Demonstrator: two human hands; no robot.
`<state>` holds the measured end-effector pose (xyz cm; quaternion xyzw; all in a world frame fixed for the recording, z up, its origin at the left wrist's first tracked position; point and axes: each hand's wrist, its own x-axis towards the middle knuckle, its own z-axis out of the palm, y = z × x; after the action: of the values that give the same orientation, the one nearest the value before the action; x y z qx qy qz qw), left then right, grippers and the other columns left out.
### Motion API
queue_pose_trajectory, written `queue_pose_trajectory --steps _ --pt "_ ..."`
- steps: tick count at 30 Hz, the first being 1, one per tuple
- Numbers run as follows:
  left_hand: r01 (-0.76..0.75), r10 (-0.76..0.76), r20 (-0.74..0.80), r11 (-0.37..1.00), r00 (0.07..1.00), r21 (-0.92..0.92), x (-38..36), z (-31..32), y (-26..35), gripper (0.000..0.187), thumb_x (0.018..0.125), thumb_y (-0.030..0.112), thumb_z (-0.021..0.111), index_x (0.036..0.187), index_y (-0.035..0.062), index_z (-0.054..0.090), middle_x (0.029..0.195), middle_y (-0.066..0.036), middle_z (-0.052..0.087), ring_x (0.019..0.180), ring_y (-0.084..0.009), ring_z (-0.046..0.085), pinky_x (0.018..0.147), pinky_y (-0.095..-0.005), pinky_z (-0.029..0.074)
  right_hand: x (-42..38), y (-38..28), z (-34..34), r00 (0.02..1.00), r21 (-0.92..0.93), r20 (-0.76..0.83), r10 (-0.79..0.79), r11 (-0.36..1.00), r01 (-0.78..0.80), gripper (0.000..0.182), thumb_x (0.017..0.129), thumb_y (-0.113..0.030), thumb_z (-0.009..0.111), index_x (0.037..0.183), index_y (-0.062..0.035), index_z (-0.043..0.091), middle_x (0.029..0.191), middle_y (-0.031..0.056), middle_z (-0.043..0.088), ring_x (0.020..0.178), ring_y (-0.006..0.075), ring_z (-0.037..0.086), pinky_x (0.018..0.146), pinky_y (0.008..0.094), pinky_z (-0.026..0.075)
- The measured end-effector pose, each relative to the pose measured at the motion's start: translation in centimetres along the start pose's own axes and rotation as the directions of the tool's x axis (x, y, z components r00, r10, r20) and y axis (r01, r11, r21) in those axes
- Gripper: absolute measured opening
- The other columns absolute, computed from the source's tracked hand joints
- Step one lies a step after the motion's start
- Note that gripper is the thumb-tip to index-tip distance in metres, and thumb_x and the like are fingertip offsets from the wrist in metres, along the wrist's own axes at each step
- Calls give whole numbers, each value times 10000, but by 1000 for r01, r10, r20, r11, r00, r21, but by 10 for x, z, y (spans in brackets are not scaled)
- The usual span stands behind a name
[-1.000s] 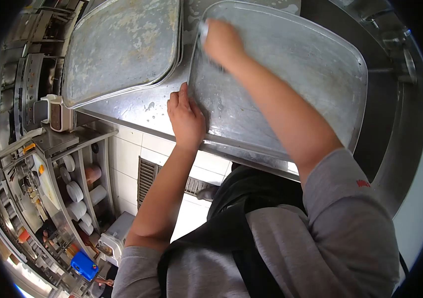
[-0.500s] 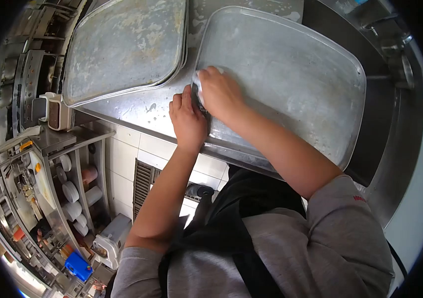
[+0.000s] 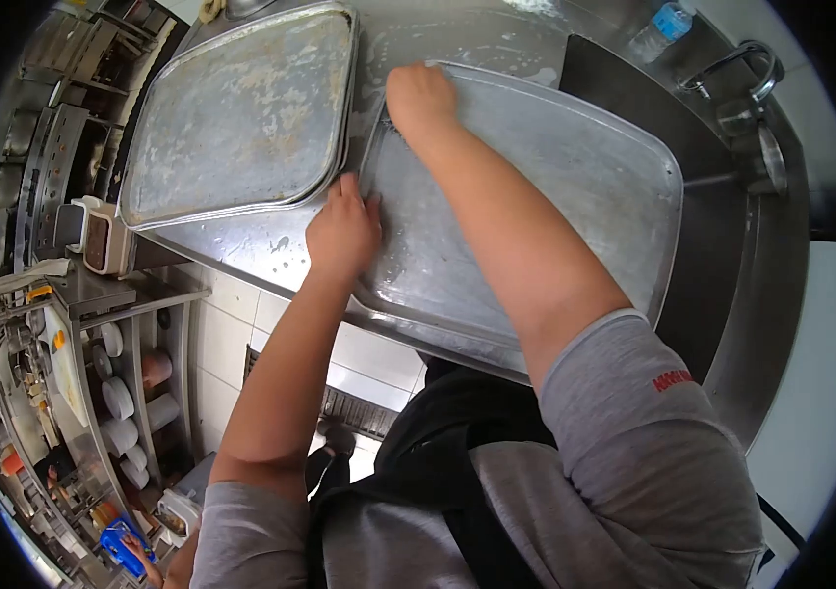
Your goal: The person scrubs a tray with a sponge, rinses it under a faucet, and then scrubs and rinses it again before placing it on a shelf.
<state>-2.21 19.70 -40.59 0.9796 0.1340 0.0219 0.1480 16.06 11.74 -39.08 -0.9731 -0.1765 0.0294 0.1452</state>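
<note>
A large metal baking tray [image 3: 546,187] lies at an angle on the steel counter, its right part over the sink basin. My left hand [image 3: 344,234] grips its left rim, thumb on the tray side and fingers outside. At the tray's far left corner, my right hand [image 3: 422,101] is closed and pressed down on the rim. Whatever lies under its fingers is mostly hidden. Close by on the left rests a stack of stained baking trays [image 3: 241,118].
A plastic water bottle [image 3: 661,31] and a faucet [image 3: 761,74] stand behind the sink [image 3: 722,255]. A metal pot [image 3: 769,157] is at the basin's right. Shelves with white bowls [image 3: 117,398] stand at lower left, where another person's hand [image 3: 138,550] shows near a blue container [image 3: 122,543].
My right hand has slid away from me along the tray's left rim to the far corner. A whitish thing seen under it before is now hidden. My left hand stays at the rim.
</note>
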Motion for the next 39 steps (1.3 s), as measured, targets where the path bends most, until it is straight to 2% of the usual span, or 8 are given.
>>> queue_pose_trajectory --steps 12,19,21,25,28,30,35,39 --pt "90 -91 -49 996 995 -23 4 14 -5 249 972 273 503 1129 80 506 900 -218 685 773 -408 669 641 -504 519 -87 257 -51 973 -23 -219 -72 997 68 330 795 -73 659 1122 -88 698 1017 183 684 908 294 676 794 373 525" --pt "251 -196 259 948 946 -197 -43 -14 15 540 915 140 501 1373 4 250 857 -287 659 774 -450 656 707 -525 517 -125 215 -72 959 757 218 179 589 -282 411 884 -73 637 1291 -36 592 1017 53 661 870 133 606 757 259 483" --pt "306 -161 391 888 906 -343 -66 -8 14 894 862 83 517 1497 8 -107 866 -342 641 799 -475 648 750 -532 512 -135 191 -57 970 755 171 173 610 -242 416 873 -70 636 1286 -47 593 1046 64 659 906 153 613 785 275 481" --pt "356 -132 404 753 905 -553 -119 10 35 949 853 50 560 1471 -44 -154 942 -378 625 848 -483 646 791 -492 511 -154 127 -15 976 362 -165 -141 912 193 387 810 -102 666 1195 -131 637 1150 94 619 1047 287 591 912 384 463" --pt "298 -79 318 613 945 -732 -133 9 41 976 834 65 645 1481 -72 -73 1084 -370 572 963 -478 605 861 -485 479 -180 73 -14 948 199 -161 -274 932 303 387 799 -121 680 1182 -168 648 1187 78 606 1054 337 571 922 408 469" --pt "88 -101 -22 940 995 -329 -108 -15 39 992 810 137 734 1506 -39 49 1212 -319 506 1117 -449 528 974 -470 424 -191 68 -13 947 132 -106 -304 939 316 405 804 -120 681 1203 -182 646 1206 67 605 1046 349 567 912 402 482" --pt "-388 403 -267 915 875 110 16 -7 31 632 812 184 683 1376 22 448 1161 -172 513 1060 -338 523 915 -432 446 -205 77 -14 917 79 -54 -395 914 398 341 791 -144 686 1126 -207 671 1223 -5 592 1014 301 579 807 392 541" --pt "-344 364 -210 931 907 124 70 23 15 411 840 191 634 1210 39 540 1121 -154 562 1045 -317 555 863 -435 487 -201 87 -13 883 66 -89 -461 882 467 355 790 -140 687 1138 -209 666 1227 -5 592 1006 307 581 808 395 541"
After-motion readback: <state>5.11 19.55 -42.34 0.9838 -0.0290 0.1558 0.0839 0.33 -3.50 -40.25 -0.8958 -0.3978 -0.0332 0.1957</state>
